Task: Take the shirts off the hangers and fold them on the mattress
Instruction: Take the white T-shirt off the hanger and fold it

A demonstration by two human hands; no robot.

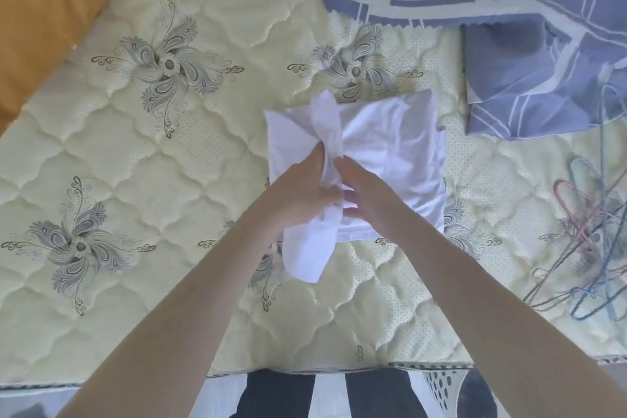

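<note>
A white shirt [390, 153] lies partly folded into a rough square on the cream quilted mattress [169, 153]. A bunched strip of its fabric runs down the left side and hangs toward me. My left hand [307, 190] grips that bunched strip from the left. Touching the same strip from the right is my right hand [364, 190], whose fingers pinch the fabric over the folded part. A pile of empty wire hangers [583, 241] in pink, blue and grey lies on the mattress at the right.
A blue-grey sheet with white grid lines [509, 10] is crumpled across the far right of the mattress. An orange cloth [44, 10] covers the far left corner. The mattress's near edge [135, 380] runs along the bottom, with my legs and a perforated basket [444, 394] below it.
</note>
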